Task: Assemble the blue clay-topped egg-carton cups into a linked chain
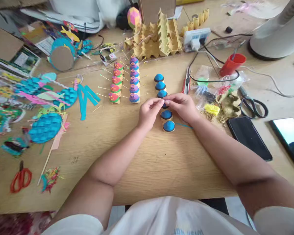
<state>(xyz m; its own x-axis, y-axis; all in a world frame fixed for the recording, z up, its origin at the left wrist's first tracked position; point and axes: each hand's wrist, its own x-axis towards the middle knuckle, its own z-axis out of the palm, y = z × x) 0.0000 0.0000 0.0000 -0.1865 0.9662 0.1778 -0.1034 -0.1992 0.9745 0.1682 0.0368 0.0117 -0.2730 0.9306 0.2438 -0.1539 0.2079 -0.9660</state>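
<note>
A row of blue-painted egg-carton cups runs up the middle of the wooden table. Both my hands meet over the fourth cup, which is mostly hidden. My left hand pinches its fingertips together at that cup's left side. My right hand pinches at its right side, fingers curled. A thin blue strand trails from the nearest cup under my right wrist. What the fingertips grip is too small to make out.
Left of the blue row stand a purple cup row and a red-green one with toothpicks. Blue paper fish and red scissors lie at the left. A red cup, black scissors and two phones lie at the right.
</note>
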